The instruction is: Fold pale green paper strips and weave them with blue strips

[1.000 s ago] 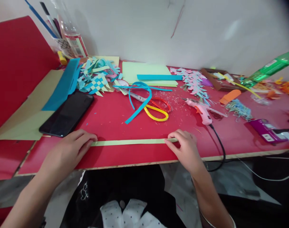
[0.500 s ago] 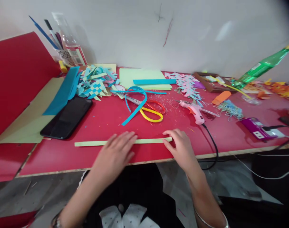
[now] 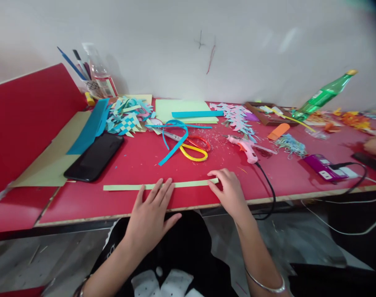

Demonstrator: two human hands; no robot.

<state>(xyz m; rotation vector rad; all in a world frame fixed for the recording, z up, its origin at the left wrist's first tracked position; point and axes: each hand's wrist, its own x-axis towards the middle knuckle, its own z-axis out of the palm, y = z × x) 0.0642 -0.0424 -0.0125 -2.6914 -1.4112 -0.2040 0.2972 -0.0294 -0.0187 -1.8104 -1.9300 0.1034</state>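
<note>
In my head view, the left hand (image 3: 151, 225) has moved from the left end of the paper strip (image 3: 194, 183) to near its middle, grip open, fingers spread. My right hand (image 3: 231, 194) stays curled at the right end; I can't tell whether its grip pinches. The strip lies near the front of the red tabletop (image 3: 83, 202), a pale wall (image 3: 157, 53) behind.

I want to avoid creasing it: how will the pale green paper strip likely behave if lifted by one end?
The pale green paper strip is probably very light, being thin and narrow. It would likely droop, since the looped blue paper strip nearby suggests such paper bends easily.
</note>
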